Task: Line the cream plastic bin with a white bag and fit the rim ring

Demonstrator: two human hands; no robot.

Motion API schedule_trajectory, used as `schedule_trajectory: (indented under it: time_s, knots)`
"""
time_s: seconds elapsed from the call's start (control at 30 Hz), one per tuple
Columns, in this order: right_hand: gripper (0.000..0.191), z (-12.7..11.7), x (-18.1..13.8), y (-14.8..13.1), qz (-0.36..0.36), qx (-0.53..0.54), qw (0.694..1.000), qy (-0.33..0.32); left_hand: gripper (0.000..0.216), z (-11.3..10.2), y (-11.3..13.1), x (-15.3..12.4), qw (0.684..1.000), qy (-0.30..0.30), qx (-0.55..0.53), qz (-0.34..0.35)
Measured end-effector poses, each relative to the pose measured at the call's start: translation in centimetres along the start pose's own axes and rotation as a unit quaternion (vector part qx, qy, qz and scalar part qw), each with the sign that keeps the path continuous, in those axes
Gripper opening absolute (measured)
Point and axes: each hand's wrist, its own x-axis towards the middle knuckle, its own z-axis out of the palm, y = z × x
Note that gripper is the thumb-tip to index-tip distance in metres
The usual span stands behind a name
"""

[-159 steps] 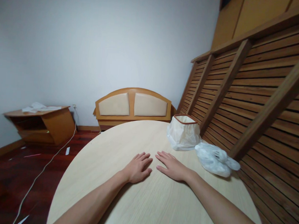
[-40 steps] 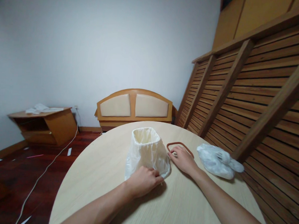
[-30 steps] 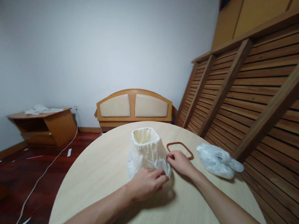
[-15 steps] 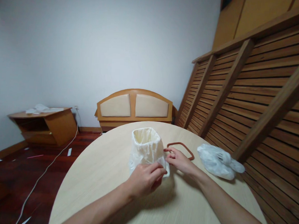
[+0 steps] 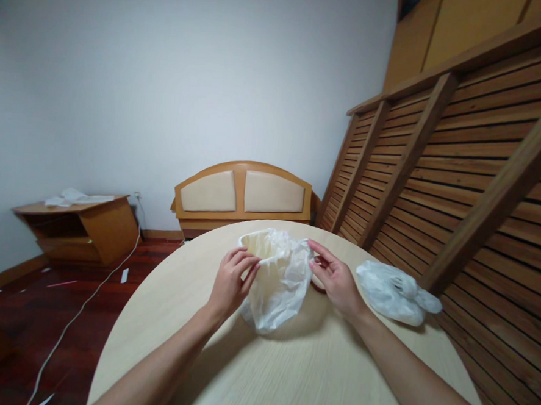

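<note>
A small pale bin (image 5: pixel 255 245) stands on the round table, with a thin white plastic bag (image 5: pixel 280 288) lining it and draped over its outside. My left hand (image 5: pixel 234 280) is closed on the bag at the bin's near left rim. At the right, my right hand (image 5: pixel 334 280) pinches the bag's edge between thumb and fingers and holds it out from the bin. Most of a brown ring-shaped frame (image 5: pixel 318 286) is hidden behind my right hand and the bag.
A knotted white plastic bag (image 5: pixel 396 292) lies at the right of the table (image 5: pixel 162 318). Slatted wooden panels (image 5: pixel 404 192) lean close by on the right. A headboard (image 5: pixel 244 188) stands behind the table, and a low cabinet (image 5: pixel 108 229) is at the left.
Both hands have risen from the bin's lower side to its rim. The right hand has drawn the bag's edge out to the right, and the bag now spreads wider over the front.
</note>
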Motion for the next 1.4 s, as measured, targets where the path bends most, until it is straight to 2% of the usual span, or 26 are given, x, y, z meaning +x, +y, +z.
schedule_trajectory:
  time_s: [0.17,0.3,0.37,0.47,0.57,0.63,0.73,0.8,0.9,1.03,1.13,1.27,1.4]
  knots:
    - [0.047,1.1,-1.4,-2.5,-0.157,-0.044,0.987,-0.013,0.017,0.0,0.7,0.0,1.0,0.009,-0.005,0.003]
    - [0.054,2.3,-2.6,-4.6,-0.263,-0.095,0.957,-0.08,0.017,-0.2,0.9,0.2,1.0,0.017,-0.014,0.003]
    - [0.059,2.8,-3.0,-5.3,-0.294,-0.096,0.944,-0.118,0.017,-0.2,0.9,0.2,1.0,0.02,-0.017,0.007]
    - [0.062,3.3,-3.4,-6.1,-0.298,-0.091,0.937,-0.158,0.015,-0.2,1.0,0.1,0.999,0.023,0.002,0.028]
    - [0.062,3.5,-3.7,-6.1,-0.277,-0.091,0.944,-0.157,0.012,-0.3,1.5,-0.1,0.997,0.019,0.016,0.068]
    - [0.059,3.5,-3.7,-5.7,-0.25,-0.095,0.956,-0.123,0.011,-0.4,1.9,-0.2,0.994,0.014,0.008,0.11]
    - [0.056,3.4,-3.1,-4.5,-0.192,-0.082,0.978,-0.03,0.015,-0.5,2.4,-0.4,0.984,-0.008,-0.006,0.18]
    - [0.057,3.0,-2.6,-3.8,-0.164,-0.05,0.985,0.025,0.017,-0.6,2.6,-0.5,0.976,-0.048,-0.004,0.214]
    - [0.06,2.2,-2.2,-3.4,-0.165,-0.021,0.985,0.051,0.018,-0.6,3.1,-0.7,0.958,-0.118,0.002,0.26]
    - [0.055,1.8,-2.8,-4.3,-0.204,-0.052,0.977,0.018,0.016,-0.1,3.5,-1.1,0.934,-0.151,0.006,0.324]
    - [0.053,2.2,-3.5,-5.5,-0.252,-0.057,0.966,-0.033,0.015,0.6,3.1,-1.6,0.928,-0.158,0.017,0.337]
    - [0.049,3.0,-3.9,-7.0,-0.308,-0.011,0.941,-0.14,0.012,1.5,2.3,-2.3,0.939,-0.132,0.03,0.315]
    - [0.048,3.1,-4.0,-7.9,-0.31,0.006,0.937,-0.16,0.017,1.7,2.1,-1.9,0.968,-0.061,0.033,0.242]
